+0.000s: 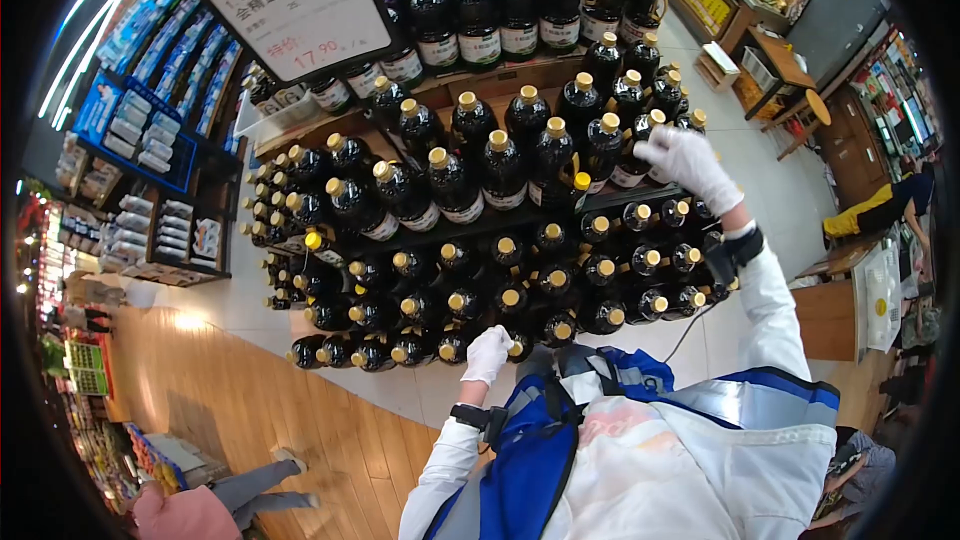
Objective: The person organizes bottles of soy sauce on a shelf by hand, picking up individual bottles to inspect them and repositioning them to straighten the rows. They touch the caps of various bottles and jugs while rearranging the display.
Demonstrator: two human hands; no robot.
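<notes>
Grip on the left hand (487,353): gloved fingers curled down and drawn together over the neck of a front-row bottle (519,348), glove touching or just beside its yellow cap; cannot tell a true hold from a mere touch. Grip on the right hand (690,165): gloved too, held high, fingers loosely bent and a little apart, fingertips (650,145) at the caps of the mid-tier bottles (603,152); nothing plainly pinched, so cannot tell there either. Dark bottles throughout, yellow-capped, standing upright in tight rows on stepped shelves (470,230), long axes vertical, caps up toward the head camera. From the left hand, the front-row bottle directly beneath and a shade to the right, at the near edge of the display, closest to the body. From the right hand, the mid-tier bottles to the left and just below the fingertips, a tier higher and farther back, toward the display's right end. Left hand clearly nearer the lowest row, right hand nearer the middle tier; the two hands well apart. Above all of it, a white price sign (300,0); off to the left, wooden floor (250,410).
</notes>
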